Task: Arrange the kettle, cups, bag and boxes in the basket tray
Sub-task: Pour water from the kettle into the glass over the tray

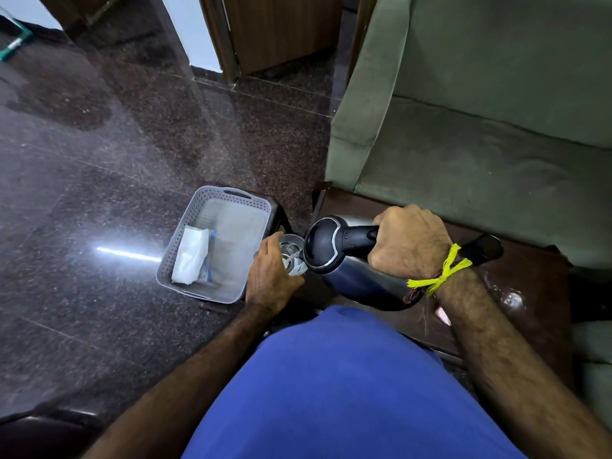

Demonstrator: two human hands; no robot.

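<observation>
No legible text or labels anywhere.

A polished dark speckled granite floor (99,200) with a bright streak of reflected light spreads on the left, a grey-green upholstered sofa (480,127) stands at the right behind a dark brown wooden counter (530,286), and brown wooden door panels (281,31) rise at the top.

Right hand (410,241) fisted in a grip, left hand (273,276) cupped, forearms outstretched.
</observation>
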